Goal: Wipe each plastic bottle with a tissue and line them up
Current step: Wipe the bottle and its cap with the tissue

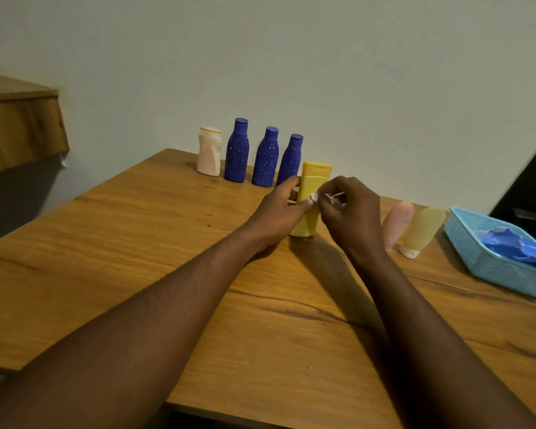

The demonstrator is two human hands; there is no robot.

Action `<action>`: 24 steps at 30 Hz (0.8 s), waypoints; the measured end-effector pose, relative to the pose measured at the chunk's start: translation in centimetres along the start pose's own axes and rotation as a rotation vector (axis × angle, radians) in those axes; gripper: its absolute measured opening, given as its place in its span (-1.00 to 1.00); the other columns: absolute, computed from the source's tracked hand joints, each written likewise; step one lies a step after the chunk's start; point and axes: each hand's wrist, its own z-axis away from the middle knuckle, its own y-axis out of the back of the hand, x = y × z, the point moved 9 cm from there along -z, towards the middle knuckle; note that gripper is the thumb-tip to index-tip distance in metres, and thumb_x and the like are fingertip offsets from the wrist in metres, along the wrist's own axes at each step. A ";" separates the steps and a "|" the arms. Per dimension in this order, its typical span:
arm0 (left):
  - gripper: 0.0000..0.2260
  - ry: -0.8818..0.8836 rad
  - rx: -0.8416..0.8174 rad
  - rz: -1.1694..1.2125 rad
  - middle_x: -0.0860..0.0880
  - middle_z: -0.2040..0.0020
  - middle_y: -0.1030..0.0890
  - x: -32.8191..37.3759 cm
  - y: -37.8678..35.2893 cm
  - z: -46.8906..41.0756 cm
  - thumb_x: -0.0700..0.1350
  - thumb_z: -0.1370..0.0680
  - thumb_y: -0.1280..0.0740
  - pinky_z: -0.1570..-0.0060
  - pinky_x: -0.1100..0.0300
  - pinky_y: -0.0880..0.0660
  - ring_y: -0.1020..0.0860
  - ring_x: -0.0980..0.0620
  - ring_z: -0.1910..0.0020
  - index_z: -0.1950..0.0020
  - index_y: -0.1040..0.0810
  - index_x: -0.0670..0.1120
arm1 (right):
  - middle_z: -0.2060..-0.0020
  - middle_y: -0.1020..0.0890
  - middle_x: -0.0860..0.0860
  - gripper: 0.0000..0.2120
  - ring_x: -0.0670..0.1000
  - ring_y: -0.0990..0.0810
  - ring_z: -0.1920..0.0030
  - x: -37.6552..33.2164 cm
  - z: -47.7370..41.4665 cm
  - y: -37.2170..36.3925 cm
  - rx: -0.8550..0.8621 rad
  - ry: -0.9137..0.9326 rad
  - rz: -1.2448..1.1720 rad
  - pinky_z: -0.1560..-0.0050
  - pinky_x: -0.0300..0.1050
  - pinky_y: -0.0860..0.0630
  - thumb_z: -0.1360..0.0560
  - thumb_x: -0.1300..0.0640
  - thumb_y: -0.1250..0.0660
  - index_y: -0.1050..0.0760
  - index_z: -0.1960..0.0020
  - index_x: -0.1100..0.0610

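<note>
A white bottle (210,155) and three blue speckled bottles (236,150) (265,157) (289,160) stand in a row at the table's far edge. Just right of them my left hand (278,209) grips a yellow bottle (310,193) standing upright on the wooden table (136,243). My right hand (350,209) pinches a small white tissue (314,197) against the bottle's side. A pink tube (397,223) and a yellow tube (421,231) stand on their caps further right.
A light blue plastic basket (477,243) holding blue crumpled material (517,246) sits at the table's right edge. A wooden shelf (19,128) juts out at the left. A dark cabinet (532,187) stands at the far right.
</note>
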 end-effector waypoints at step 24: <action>-0.59 0.001 -0.105 0.057 -0.01 -0.43 -0.55 0.6 -1.3 1.0 -0.21 -0.68 -0.32 -0.37 -0.10 -0.52 -0.50 0.00 -0.42 -0.51 -0.44 0.06 | 0.24 -0.62 -0.08 -0.97 -0.08 -0.57 0.18 -1.3 -0.2 1.9 -0.114 -0.079 0.074 0.23 -0.15 -0.51 -0.43 0.13 -0.45 -0.63 0.14 0.06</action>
